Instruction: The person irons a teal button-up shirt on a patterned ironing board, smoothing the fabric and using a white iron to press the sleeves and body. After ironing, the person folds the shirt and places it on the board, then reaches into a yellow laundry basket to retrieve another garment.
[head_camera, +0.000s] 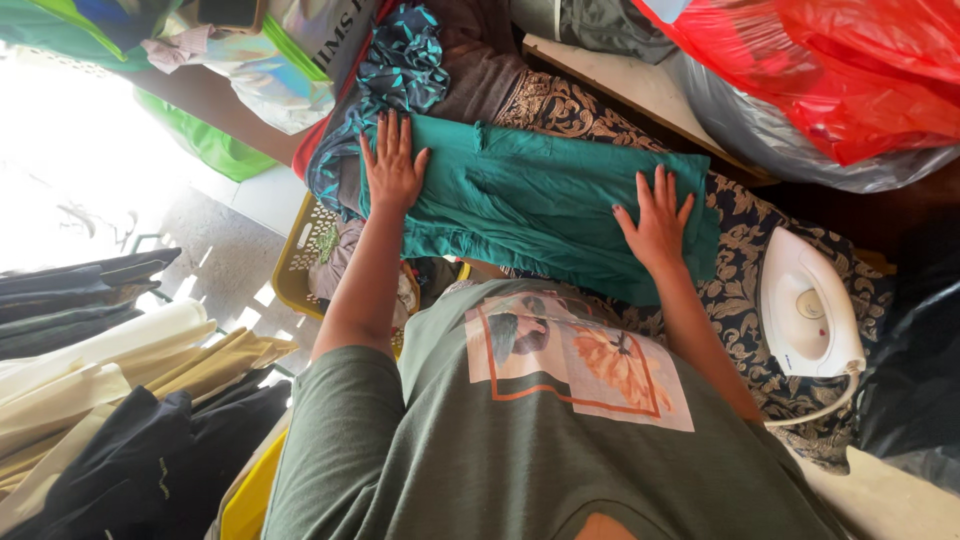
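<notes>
A folded teal green garment (530, 200) lies on an ironing surface covered in dark cloth with a gold pattern (745, 225). My left hand (392, 165) rests flat on the garment's left end, fingers spread. At the garment's right end my right hand (655, 218) also presses down flat, fingers apart. Neither hand grips anything. A white electric iron (808, 310) stands on the patterned cloth to the right of my right hand, its cord curling below it.
A yellow laundry basket (295, 265) with clothes sits below the left end. Folded garments (110, 390) in black, cream and tan are stacked at lower left. A red plastic bag (850, 70) and a grey one lie upper right. More clothes are piled at the top.
</notes>
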